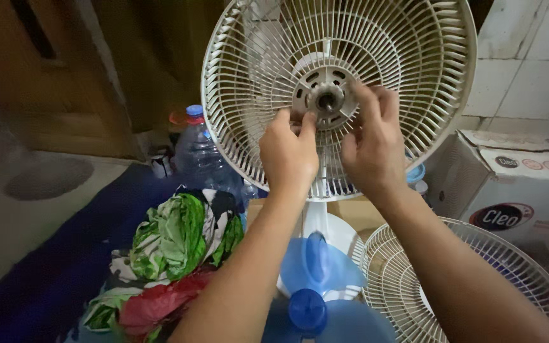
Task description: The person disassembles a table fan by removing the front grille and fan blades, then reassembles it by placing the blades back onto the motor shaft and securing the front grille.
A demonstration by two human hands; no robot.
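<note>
Both hands are up at the hub of the round cream plastic rear fan guard [338, 95], which stands upright on its white stand with the bare metal motor shaft [326, 100] poking out at the middle. The left hand [289, 155] pinches narrowly at the lower left edge of the grey hub ring [301, 101], thumb and forefinger closed on it just beside the shaft. The right hand [371, 143] comes in from the other side, fingers [368, 101] spread and curled over the right edge of the same ring, touching it; whether it truly grips anything there, I cannot tell. Below the wrists, the translucent blue fan blade [316, 267] lies flat with its blue round cap [307, 310] nearer the camera. Right of the right forearm rests the detached cream front grille [401, 279], lying down. Left of the left forearm sits a crumpled green, white and red cloth [173, 244], a clear plastic water bottle with blue cap [197, 152] behind it. Beyond the right hand stands a white cardboard box [516, 184]
</note>
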